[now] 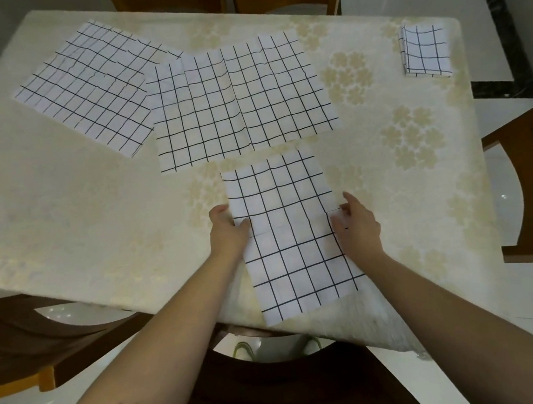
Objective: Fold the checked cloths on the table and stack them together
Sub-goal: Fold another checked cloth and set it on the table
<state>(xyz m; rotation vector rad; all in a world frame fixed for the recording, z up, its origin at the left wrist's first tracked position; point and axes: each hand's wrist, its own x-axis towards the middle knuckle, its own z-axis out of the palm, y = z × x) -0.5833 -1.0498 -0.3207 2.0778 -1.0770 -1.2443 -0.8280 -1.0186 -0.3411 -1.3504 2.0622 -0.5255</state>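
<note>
So we're mid-fold on the long strip (290, 232) at the near edge of the surface (60, 208). Left hand (228, 231) and right hand (357, 221) pinch its side edges halfway up, fingers curled on cloth. Next up, probably doubling it over, then onto the folded cloth (425, 50) at far right. Two flat cloths (240, 101) wait behind.

Two checked cloths (240, 101) flat, one cloth (290, 232) half-folded, one bundle (425, 50)

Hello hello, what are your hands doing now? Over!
Left hand and right hand pinch the near cloth's sides. Two cloths flat; folded one far right. Nothing blocking.
</note>
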